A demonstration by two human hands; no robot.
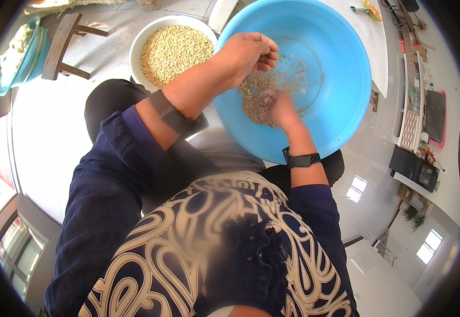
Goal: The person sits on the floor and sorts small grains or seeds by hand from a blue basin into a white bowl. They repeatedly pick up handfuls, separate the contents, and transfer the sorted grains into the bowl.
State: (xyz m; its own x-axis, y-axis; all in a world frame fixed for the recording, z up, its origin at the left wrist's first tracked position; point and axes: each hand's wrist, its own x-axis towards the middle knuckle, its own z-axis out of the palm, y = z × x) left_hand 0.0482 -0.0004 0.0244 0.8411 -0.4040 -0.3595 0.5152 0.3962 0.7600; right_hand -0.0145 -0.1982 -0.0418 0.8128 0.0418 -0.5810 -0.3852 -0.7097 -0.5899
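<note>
Before me stands a large blue plastic basin with a heap of brownish grains or husks on its near left floor. My left hand is over the basin's left part, its fingers curled; whether anything lies between them cannot be told. Lower down, my right hand touches or hovers just at the heap, fingers bent and slightly blurred, so its hold is unclear. To the left of the basin is a white bowl filled with pale yellow kernels.
A small wooden stool lies on its side at the upper left, beside teal basins. A white board or table borders the blue basin on the right. My knees are close below both vessels.
</note>
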